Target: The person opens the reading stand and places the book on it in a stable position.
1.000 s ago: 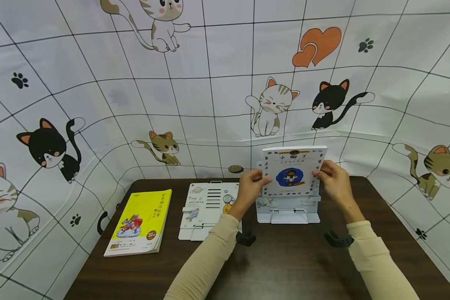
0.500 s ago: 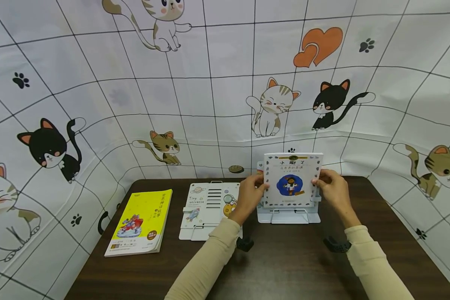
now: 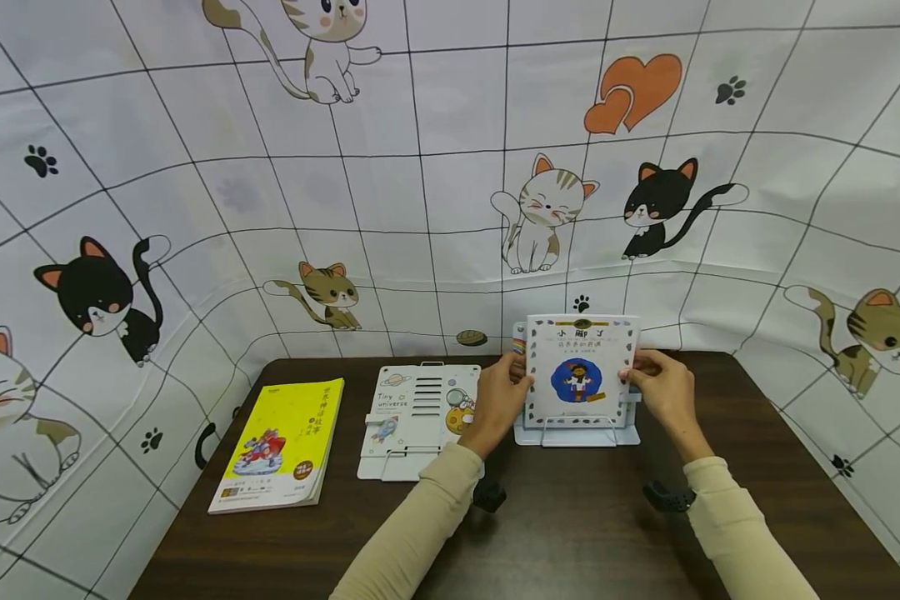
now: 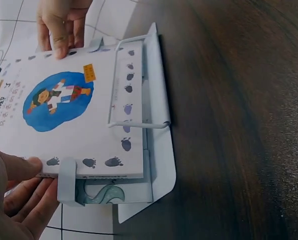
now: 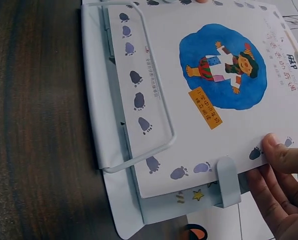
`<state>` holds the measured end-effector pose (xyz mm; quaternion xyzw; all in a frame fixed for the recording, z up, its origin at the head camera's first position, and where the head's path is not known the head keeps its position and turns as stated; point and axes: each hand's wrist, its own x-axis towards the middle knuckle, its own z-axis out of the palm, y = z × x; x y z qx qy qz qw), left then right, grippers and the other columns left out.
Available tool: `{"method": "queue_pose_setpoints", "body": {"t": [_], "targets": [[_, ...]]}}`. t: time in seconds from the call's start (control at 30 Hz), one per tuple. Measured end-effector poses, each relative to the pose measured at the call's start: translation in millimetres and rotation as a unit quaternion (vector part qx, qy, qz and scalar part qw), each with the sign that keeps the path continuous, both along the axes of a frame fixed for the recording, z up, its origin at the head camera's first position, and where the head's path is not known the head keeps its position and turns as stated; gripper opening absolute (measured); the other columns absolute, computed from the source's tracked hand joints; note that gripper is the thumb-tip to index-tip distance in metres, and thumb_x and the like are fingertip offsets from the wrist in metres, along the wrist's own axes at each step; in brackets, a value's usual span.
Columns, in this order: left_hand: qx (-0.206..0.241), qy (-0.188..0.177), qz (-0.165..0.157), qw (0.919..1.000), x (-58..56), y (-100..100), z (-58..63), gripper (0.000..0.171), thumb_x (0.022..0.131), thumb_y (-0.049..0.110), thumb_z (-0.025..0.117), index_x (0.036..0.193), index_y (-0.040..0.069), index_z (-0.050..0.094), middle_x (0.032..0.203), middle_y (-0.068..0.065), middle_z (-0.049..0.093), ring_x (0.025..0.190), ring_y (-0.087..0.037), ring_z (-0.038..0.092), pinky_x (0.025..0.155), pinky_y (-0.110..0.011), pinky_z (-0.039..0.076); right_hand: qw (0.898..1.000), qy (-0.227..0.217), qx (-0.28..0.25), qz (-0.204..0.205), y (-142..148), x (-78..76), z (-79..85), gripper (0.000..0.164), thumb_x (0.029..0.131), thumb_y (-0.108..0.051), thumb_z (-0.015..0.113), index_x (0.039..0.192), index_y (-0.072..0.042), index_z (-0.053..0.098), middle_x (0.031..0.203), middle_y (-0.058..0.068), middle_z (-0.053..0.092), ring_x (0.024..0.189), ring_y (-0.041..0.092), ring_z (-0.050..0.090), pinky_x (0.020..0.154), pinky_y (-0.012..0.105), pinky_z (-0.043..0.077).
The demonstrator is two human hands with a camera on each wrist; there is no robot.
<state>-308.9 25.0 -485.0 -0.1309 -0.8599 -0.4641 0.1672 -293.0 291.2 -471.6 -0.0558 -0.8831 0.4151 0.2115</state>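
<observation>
White footprint-bordered book [image 3: 582, 372], blue at centre

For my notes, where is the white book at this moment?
In the head view, the white book is right of centre, in the pale stand behind its wire holder, between the left hand and the right hand.

We note a book [image 5: 199, 142] on a pale stand [image 5: 95, 100], blue picture [image 5: 221, 65] and footprints [image 5: 139, 101] on its cover. Wire [image 5: 173, 136] crosses the cover's lower part; clip [image 5: 229, 181] laps its side edge. Right hand [image 5: 281, 185] pinches that edge near the clip, thumb on the cover. Table [image 5: 34, 120]: dark, grained.
</observation>
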Motion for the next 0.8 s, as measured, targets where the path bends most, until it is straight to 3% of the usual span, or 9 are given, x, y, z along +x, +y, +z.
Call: {"method": "queue_pose_setpoints", "body": {"t": [0.27,0.43,0.8], "targets": [[0.0,0.036,0.022,0.9991,2.4,0.9,-3.8,0.015,0.091,0.003,0.083,0.105,0.002,0.077,0.096,-0.009,0.072,0.087,-0.018,0.071,0.075,-0.023,0.058,0.999,0.004,-0.031,-0.009,-3.4,0.1,-3.0,0.031,0.093,-0.011,0.084,0.12,0.001,0.074,0.112,0.023,0.078,0.076,-0.019,0.052,0.065,0.006,0.045],[0.013,0.016,0.029,0.9994,0.9,1.0,-3.8,0.021,0.092,0.003,0.082,0.112,0.004,0.074,0.098,-0.008,0.074,0.087,-0.015,0.071,0.077,-0.022,0.058,1.0,0.006,-0.029,-0.006,-3.7,0.0,-2.8,0.03,0.094,-0.012,0.083,0.119,0.001,0.073,0.111,0.023,0.078,0.074,-0.021,0.052,0.065,0.006,0.045],[0.028,0.001,0.017,0.9995,1.1,1.0,-2.6,0.017,0.093,0.002,0.081,0.108,0.002,0.073,0.098,-0.009,0.074,0.087,-0.016,0.071,0.076,-0.022,0.059,1.0,0.007,-0.028,-0.007,-3.0,-0.1,-3.6,0.029,0.095,-0.013,0.082,0.119,0.001,0.073,0.111,0.023,0.078,0.075,-0.019,0.052,0.065,0.007,0.044]]}}
